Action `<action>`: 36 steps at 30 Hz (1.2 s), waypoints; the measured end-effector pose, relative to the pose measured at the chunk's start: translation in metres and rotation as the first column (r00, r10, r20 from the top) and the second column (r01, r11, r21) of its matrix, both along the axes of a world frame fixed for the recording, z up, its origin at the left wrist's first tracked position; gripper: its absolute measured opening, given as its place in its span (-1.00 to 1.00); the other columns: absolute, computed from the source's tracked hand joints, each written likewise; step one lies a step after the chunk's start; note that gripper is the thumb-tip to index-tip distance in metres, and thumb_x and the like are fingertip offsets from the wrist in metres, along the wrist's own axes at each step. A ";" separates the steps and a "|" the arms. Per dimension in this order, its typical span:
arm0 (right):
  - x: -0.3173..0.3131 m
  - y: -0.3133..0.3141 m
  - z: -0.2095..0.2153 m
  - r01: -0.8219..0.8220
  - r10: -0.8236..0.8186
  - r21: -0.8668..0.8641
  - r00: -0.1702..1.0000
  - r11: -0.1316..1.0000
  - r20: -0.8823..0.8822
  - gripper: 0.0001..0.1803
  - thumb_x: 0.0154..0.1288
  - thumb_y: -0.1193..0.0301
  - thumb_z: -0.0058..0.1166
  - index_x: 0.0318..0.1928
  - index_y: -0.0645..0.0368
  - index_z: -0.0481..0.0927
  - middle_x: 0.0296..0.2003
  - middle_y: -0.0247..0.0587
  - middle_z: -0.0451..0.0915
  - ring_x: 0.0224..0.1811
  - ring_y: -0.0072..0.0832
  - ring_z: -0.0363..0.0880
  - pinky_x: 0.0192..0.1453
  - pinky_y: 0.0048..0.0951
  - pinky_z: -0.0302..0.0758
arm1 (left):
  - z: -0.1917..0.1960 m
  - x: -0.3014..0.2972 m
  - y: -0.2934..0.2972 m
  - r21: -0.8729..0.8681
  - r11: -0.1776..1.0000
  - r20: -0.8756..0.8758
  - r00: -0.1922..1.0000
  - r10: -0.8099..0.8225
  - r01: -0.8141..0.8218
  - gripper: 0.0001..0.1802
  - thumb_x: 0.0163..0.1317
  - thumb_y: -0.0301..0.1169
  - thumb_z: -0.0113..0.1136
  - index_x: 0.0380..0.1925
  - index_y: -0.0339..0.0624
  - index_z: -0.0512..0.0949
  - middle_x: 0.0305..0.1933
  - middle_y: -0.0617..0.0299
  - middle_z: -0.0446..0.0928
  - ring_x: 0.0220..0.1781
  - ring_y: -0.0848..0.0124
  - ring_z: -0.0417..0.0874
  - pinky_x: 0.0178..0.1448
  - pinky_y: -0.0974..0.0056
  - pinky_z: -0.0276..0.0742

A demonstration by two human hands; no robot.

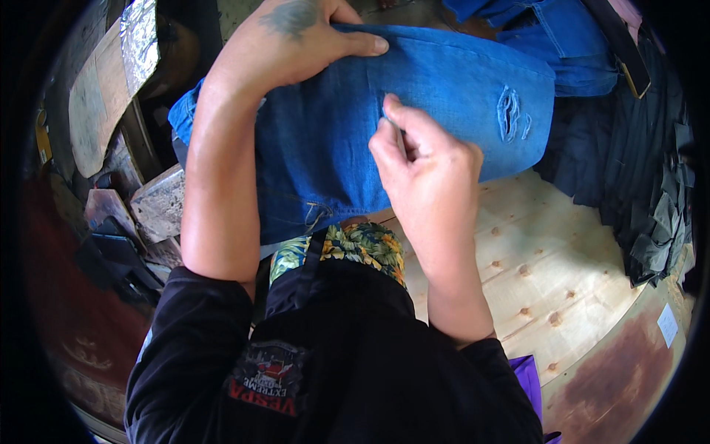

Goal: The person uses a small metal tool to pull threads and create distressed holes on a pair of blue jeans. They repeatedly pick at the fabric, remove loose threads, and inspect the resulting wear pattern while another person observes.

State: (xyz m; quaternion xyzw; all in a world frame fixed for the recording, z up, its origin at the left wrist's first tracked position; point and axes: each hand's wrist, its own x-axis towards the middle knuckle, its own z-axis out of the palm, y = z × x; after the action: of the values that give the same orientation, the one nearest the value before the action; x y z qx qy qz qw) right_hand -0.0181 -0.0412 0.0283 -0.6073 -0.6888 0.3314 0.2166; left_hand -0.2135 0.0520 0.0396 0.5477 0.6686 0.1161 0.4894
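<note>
A pair of blue denim jeans (318, 133) lies spread in front of me, with a frayed tear (509, 115) on its right part and loose threads near its near edge. My left hand (303, 41) holds the jeans at the far edge; its thumb presses on the denim, while the other fingers are mostly hidden past the edge. Over the middle of the cloth, my right hand (425, 144) is closed in a pinch, fingertips close to a short slit or seam. Something thin and greyish shows between its fingers, too covered to name.
Light knotted plywood (532, 274) spreads at the near right. More blue denim (566, 44) lies at the far right, above a pile of dark cloth (614, 155). On the left are a cardboard piece (103, 96), a wooden block (161, 203) and a dark flat object (122, 255).
</note>
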 end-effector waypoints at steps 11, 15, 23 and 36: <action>0.014 -0.042 -0.013 0.036 -0.031 0.095 0.998 0.995 -0.053 -0.81 0.43 0.67 0.40 0.00 0.40 0.87 -0.64 -0.29 0.51 -0.57 -0.81 0.43 -0.47 -0.57 0.42 | -0.006 -0.002 -0.008 0.074 0.997 0.036 0.999 0.017 -0.020 -0.66 0.31 -0.27 0.67 -0.33 -0.40 0.83 -0.68 0.11 0.57 -0.65 0.51 0.51 -0.46 0.16 0.43; 0.019 -0.050 -0.015 0.021 -0.015 0.098 0.998 0.995 -0.067 -0.75 0.46 0.66 0.39 0.10 0.40 0.86 -0.59 -0.29 0.61 -0.57 -0.79 0.49 -0.48 -0.55 0.45 | -0.003 0.000 -0.007 0.058 0.998 0.030 0.999 0.022 -0.024 -0.66 0.31 -0.27 0.67 -0.34 -0.40 0.83 -0.68 0.12 0.57 -0.65 0.51 0.50 -0.47 0.16 0.41; 0.047 0.001 -0.015 0.085 -0.114 -0.078 0.825 0.993 -0.554 -0.78 0.60 0.55 0.31 0.16 0.32 0.71 -0.24 -0.25 0.82 -0.26 -0.70 0.76 -0.18 -0.49 0.68 | 0.002 -0.002 -0.012 0.361 0.930 -0.128 0.991 -0.026 0.071 -0.65 0.29 -0.22 0.66 -0.13 -0.29 0.88 -0.38 0.05 0.77 -0.45 0.38 0.71 -0.24 0.18 0.62; 0.031 0.051 -0.014 -0.569 0.540 0.322 0.821 0.756 0.183 -0.84 0.29 0.33 0.54 -0.13 -0.05 0.87 -0.17 -0.50 0.73 -0.14 -0.41 0.76 -0.10 -0.27 0.78 | -0.043 0.026 -0.136 0.788 0.610 -0.305 0.914 0.267 0.084 -0.82 0.19 -0.29 0.63 -0.20 0.07 0.90 0.07 0.34 0.71 0.17 0.22 0.68 0.23 0.06 0.50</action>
State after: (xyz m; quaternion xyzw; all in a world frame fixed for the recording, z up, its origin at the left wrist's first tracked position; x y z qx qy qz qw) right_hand 0.0124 0.0095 0.0144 -0.3376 -0.8946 0.2234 0.1894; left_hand -0.1870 -0.0837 -0.0030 0.6818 0.6606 0.3104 0.0479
